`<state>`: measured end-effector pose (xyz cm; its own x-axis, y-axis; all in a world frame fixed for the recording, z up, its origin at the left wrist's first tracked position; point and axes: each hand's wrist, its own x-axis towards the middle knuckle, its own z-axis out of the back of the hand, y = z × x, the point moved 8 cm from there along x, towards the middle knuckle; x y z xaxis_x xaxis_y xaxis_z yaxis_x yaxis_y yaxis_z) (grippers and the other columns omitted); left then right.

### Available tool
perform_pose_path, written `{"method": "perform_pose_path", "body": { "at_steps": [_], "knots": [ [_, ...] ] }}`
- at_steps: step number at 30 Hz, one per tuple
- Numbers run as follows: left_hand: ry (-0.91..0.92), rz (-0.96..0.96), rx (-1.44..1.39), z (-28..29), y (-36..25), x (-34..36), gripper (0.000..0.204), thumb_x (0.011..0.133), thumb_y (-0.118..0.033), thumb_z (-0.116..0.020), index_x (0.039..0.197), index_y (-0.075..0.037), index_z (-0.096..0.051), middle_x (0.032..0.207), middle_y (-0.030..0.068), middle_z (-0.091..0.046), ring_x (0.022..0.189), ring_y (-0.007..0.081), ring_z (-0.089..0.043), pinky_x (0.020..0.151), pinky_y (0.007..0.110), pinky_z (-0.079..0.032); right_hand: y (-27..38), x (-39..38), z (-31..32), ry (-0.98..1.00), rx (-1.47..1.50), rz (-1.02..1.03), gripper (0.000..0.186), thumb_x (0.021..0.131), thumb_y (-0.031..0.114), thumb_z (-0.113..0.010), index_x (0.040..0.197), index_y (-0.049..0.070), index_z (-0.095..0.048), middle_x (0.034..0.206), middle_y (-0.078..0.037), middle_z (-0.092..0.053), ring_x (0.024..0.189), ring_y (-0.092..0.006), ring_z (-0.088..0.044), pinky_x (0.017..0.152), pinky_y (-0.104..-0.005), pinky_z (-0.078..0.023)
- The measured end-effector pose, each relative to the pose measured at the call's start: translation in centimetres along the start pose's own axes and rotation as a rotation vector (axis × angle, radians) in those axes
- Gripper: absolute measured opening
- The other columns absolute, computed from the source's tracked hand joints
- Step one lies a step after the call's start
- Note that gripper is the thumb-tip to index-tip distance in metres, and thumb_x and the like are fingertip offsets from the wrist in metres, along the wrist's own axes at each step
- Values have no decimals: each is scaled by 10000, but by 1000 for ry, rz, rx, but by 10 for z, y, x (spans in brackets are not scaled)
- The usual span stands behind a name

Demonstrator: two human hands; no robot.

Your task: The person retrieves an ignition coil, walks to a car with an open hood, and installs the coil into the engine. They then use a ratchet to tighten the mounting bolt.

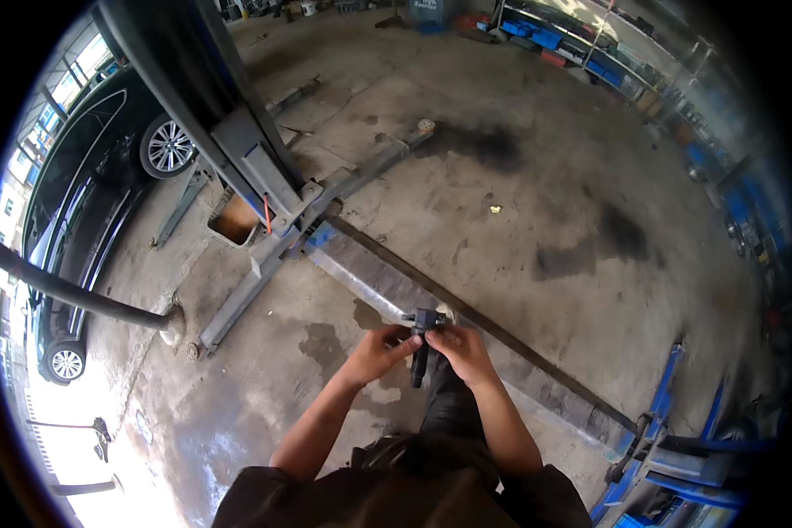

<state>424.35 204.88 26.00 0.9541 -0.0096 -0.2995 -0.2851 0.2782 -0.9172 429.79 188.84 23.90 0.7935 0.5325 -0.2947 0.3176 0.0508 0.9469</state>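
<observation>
Both of my hands hold a dark plastic part [424, 320], which looks like an ignition coil with a boxy head and a long black stem pointing down toward my body. My left hand [384, 353] grips its left side, thumb against the part just under the head. My right hand [459, 350] grips the right side with fingers curled around it. My dark-clothed leg [449, 405] is below the part, above a long metal floor plate [361, 268].
A lift post [238, 132] with low arms stands ahead-left, beside a rusty tray [233, 214] and a black car [88, 167]. An angled pole [88, 295] is at left. Blue lift parts [660, 449] are at lower right. Shelves with bins [546, 37] line the back right.
</observation>
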Motion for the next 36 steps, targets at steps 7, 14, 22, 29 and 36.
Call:
{"method": "perform_pose_path", "body": {
  "at_steps": [7,14,22,29,36],
  "knots": [
    [-99,-30,-107,122,-107,332,509,904,-422,-735,1080,54,-693,886,96,-713,842,128,-618,772,305,-496,166,324,110,15,-188,219,390,899,317,-740,1012,-54,-713,887,-94,-736,836,-134,-658,765,-299,-501],
    [-149,21,-261,241,-145,595,533,911,-448,-721,1053,65,-705,901,67,-701,860,112,-569,782,314,-485,274,609,167,141,-288,235,412,880,375,-760,993,-21,-747,835,-87,-733,764,-115,-642,699,-285,-485],
    [-358,-88,-45,437,-162,925,436,959,-368,-659,1014,63,-698,816,108,-716,787,88,-580,711,329,-496,360,1003,198,233,-325,210,449,835,388,-805,990,-30,-751,856,-72,-735,811,-114,-626,778,-295,-488],
    [-414,-31,-155,618,-220,1147,487,981,-412,-634,1032,70,-686,805,23,-644,783,75,-529,675,293,-462,469,1288,186,334,-295,135,461,850,404,-794,975,-30,-703,885,-74,-709,835,-132,-633,794,-292,-488],
    [-539,6,-222,809,-178,1410,472,940,-420,-672,1013,45,-712,757,68,-683,726,85,-556,627,306,-469,494,1633,159,503,-86,4,420,875,324,-791,1071,-29,-677,964,-63,-708,892,-117,-634,801,-282,-491]
  ]
}}
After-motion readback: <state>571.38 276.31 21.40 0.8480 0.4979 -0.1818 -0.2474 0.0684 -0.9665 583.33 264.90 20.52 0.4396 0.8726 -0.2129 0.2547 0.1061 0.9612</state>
